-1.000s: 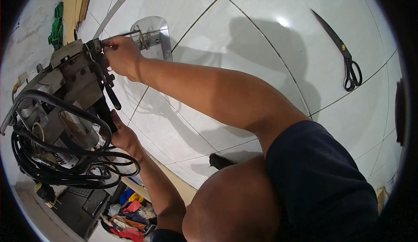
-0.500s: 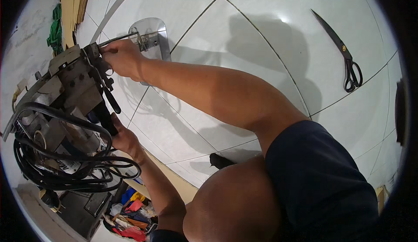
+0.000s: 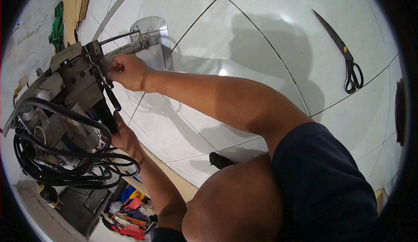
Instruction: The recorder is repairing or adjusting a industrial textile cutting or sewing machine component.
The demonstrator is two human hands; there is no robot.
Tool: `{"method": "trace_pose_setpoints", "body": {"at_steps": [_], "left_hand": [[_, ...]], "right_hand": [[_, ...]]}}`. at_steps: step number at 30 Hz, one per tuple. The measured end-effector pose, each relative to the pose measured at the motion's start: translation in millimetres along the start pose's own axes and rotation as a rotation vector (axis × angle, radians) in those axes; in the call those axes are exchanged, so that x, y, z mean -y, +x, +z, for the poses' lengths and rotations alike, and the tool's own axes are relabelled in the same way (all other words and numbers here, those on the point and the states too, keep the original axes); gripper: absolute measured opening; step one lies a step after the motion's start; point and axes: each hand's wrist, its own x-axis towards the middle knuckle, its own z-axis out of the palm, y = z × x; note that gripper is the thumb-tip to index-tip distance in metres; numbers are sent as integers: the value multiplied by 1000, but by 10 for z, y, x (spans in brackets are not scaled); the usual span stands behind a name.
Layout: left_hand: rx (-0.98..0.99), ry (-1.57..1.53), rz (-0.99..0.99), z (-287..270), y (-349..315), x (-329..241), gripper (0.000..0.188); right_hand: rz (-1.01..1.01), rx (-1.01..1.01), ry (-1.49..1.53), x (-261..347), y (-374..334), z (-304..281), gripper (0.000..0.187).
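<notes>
On the left stands a grey metal machine (image 3: 78, 78) with a motor body and a bundle of looped black cable (image 3: 65, 176). My left hand (image 3: 125, 136) is closed around its black handle (image 3: 104, 115), thumb up; the fingers behind are hidden. Above it, my right hand (image 3: 130, 73) is at the machine's side, by a black-gripped lever (image 3: 112, 96). Its fingers are curled in a pinch, and whatever lies between them cannot be made out. A slim rod (image 3: 119, 37) and a metal arm (image 3: 135, 47) reach from the machine toward a rounded clear plate (image 3: 163, 46).
Black-handled scissors (image 3: 344, 50) lie on the white tiled floor (image 3: 196, 111) to the right. Brown sheets (image 3: 78, 2) and green cloth (image 3: 56, 28) are by the left wall. Colourful scraps (image 3: 130, 216) are heaped below. A pale curved strip (image 3: 117, 6) runs along the upper left.
My right hand has drawn down from the rod's base, and its fingers have curled in. The rod and metal arm now show more fully. My left hand stays on the handle.
</notes>
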Motion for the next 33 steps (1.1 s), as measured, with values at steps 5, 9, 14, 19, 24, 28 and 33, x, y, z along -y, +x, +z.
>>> {"method": "trace_pose_setpoints", "body": {"at_steps": [5,9,14,19,24,28,33], "left_hand": [[-100,127,348,-6,207,-76,46],[41,161,113,164,367,-50,56],[87,462,112,158,352,-272,86],[126,364,117,241,470,-210,94],[-107,1105,707,260,469,371,95],[-62,790,374,278,407,118,92],[-162,565,391,361,497,113,85]], "right_hand": [[-97,40,-170,-27,24,-65,22],[-160,186,-323,-14,67,-236,20],[-249,224,-366,-99,129,-255,17],[-290,195,-556,-77,157,-272,14],[-259,227,-489,-101,142,-174,13],[-228,228,-519,1,143,-233,14],[-241,195,-477,-40,96,-241,15]]}}
